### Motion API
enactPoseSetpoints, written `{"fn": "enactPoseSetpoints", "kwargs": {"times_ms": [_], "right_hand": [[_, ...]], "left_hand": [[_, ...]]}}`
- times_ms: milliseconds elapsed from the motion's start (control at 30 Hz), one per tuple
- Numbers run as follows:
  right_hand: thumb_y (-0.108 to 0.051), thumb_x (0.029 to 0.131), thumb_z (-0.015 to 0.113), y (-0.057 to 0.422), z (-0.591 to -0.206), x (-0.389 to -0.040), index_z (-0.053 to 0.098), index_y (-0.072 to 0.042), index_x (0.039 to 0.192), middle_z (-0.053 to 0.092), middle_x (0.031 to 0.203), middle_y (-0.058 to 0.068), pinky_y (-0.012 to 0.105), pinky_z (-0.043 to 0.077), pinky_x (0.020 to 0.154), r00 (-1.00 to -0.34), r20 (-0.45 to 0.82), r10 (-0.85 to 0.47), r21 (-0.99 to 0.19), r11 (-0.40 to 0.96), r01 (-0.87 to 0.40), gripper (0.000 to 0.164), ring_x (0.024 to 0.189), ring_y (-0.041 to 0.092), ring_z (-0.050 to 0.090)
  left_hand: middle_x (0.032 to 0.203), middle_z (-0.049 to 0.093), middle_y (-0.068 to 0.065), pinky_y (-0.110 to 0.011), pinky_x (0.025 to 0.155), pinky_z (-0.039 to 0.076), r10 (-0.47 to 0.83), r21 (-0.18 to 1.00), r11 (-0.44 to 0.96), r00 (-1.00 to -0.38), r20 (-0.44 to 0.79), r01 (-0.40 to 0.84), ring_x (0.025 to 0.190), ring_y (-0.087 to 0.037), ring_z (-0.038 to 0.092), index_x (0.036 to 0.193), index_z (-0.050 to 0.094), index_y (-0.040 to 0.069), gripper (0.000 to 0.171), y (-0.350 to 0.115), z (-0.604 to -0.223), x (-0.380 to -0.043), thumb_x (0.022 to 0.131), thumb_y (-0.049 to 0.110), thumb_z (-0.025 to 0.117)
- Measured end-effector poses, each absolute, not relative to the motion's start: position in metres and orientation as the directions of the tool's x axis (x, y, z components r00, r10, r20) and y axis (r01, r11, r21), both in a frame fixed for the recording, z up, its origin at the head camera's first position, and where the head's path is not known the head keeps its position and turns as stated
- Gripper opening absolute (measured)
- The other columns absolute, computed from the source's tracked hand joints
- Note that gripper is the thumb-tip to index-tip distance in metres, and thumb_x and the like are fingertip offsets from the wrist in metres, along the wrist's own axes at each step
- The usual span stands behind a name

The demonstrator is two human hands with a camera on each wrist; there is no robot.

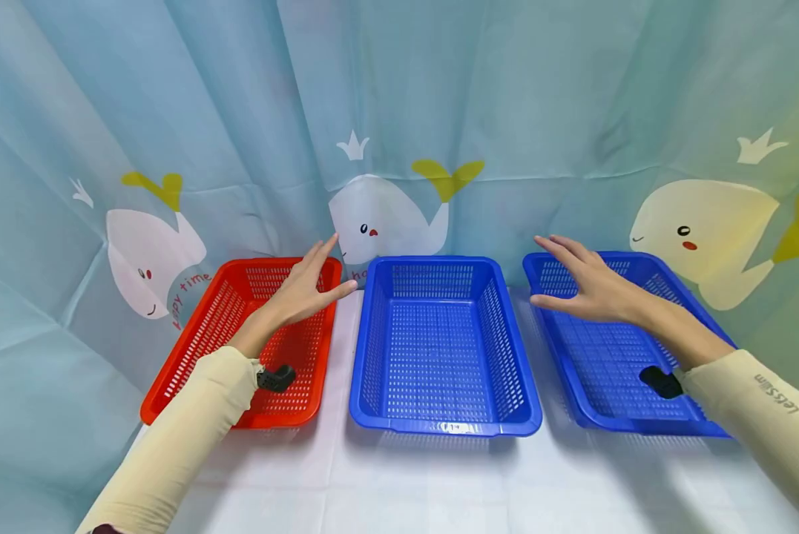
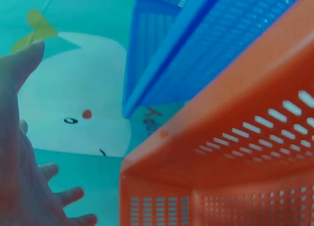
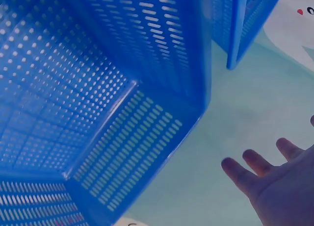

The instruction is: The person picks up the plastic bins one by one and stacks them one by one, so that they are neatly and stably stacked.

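Note:
Over the red basket at the left, my left hand hovers with fingers stretched and thumb spread apart. My right hand hangs over the right blue basket, its fingers also extended. Neither hand holds anything. Between them stands a middle blue basket with perforated walls and nothing inside. In the left wrist view the left hand's fingers are spread beside the red basket. The right wrist view has the right hand's fingers apart from the blue basket's wall.
The baskets stand in a row on a white tabletop. Right behind them hangs a light blue curtain printed with whales. A black wrist device shows at each sleeve.

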State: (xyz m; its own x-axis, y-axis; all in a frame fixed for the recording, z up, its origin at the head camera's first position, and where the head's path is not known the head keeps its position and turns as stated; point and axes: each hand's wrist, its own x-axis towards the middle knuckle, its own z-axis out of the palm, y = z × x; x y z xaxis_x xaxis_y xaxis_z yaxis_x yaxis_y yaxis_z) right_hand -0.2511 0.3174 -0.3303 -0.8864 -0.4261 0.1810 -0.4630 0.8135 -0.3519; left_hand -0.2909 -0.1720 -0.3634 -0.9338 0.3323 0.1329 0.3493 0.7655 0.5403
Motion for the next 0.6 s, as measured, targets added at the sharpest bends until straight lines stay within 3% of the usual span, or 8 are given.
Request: {"fn": "enactPoseSetpoints", "kwargs": {"times_ms": [133,267,433,500,600], "right_hand": [[-0.038,0.09,0.079,0.312,-0.331,-0.249,0.022,-0.02,0.165,0.021,0.164,0.027,0.084,0.027,0.102,-0.884,0.183,-0.429,-0.365,0.805,-0.467,0.096,0.145,0.055,0.025],[-0.037,0.091,0.078,0.305,-0.334,-0.247,0.023,-0.019,0.165,0.025,0.163,0.026,0.081,0.032,0.101,-0.878,0.186,-0.44,-0.385,0.79,-0.477,0.094,0.144,0.052,0.03],[-0.036,0.093,0.076,0.299,-0.338,-0.247,0.021,-0.016,0.165,0.03,0.158,0.03,0.065,0.054,0.085,-0.862,0.186,-0.472,-0.406,0.762,-0.505,0.092,0.127,0.051,0.05],[-0.036,0.094,0.075,0.298,-0.34,-0.247,0.02,-0.016,0.165,0.03,0.157,0.03,0.057,0.059,0.078,-0.865,0.172,-0.471,-0.424,0.757,-0.497,0.092,0.121,0.051,0.054],[-0.036,0.095,0.074,0.295,-0.341,-0.246,0.019,-0.015,0.165,0.029,0.158,0.03,0.052,0.06,0.079,-0.874,0.149,-0.463,-0.454,0.753,-0.477,0.091,0.119,0.049,0.056]], "left_hand": [[0.172,0.007,-0.004,-0.069,0.118,0.021,0.366,0.644,0.67,-0.919,0.147,0.37,0.157,-0.034,0.012,0.167,0.001,0.029,0.099,-0.167,-0.363,-0.288,0.095,0.06,0.062],[0.173,0.005,-0.003,-0.068,0.116,0.027,0.379,0.716,0.603,-0.916,0.133,0.353,0.153,-0.039,0.023,0.166,0.001,0.031,0.098,-0.161,-0.363,-0.283,0.095,0.058,0.063],[0.172,0.011,-0.009,-0.066,0.105,0.044,0.388,0.762,0.559,-0.916,0.108,0.326,0.136,-0.043,0.047,0.166,0.0,0.036,0.098,-0.153,-0.364,-0.277,0.095,0.056,0.064],[0.171,0.015,-0.011,-0.062,0.1,0.05,0.388,0.772,0.552,-0.917,0.095,0.313,0.129,-0.04,0.053,0.165,0.0,0.037,0.098,-0.149,-0.365,-0.275,0.094,0.056,0.065],[0.17,0.015,-0.013,-0.061,0.099,0.052,0.398,0.785,0.54,-0.914,0.078,0.303,0.128,-0.04,0.056,0.165,0.0,0.039,0.098,-0.142,-0.366,-0.274,0.095,0.055,0.065]]}}
